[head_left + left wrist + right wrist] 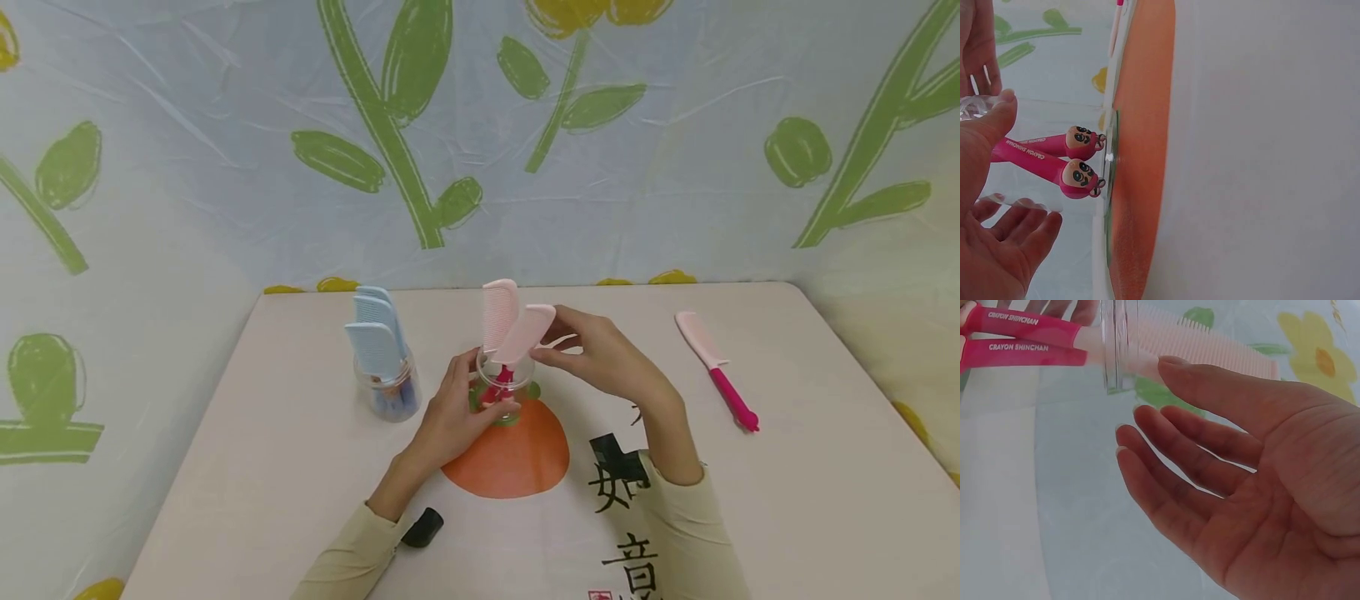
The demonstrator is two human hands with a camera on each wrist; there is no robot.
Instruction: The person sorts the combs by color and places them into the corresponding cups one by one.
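Observation:
In the head view my left hand grips a clear jar at the middle of the table, fingers and thumb around its sides. Two pink combs stand in it, teeth ends up: an upright one and one leaning right. Their dark pink handles cross inside the jar in the left wrist view, with small character heads at the bottom. My right hand is beside the leaning comb. In the right wrist view its fingers are spread loosely and its thumb overlaps the comb's edge.
Left of my hands, a second clear jar holds several light blue combs. Another pink comb with a dark pink handle lies on the table at the right. An orange print and black characters mark the tabletop.

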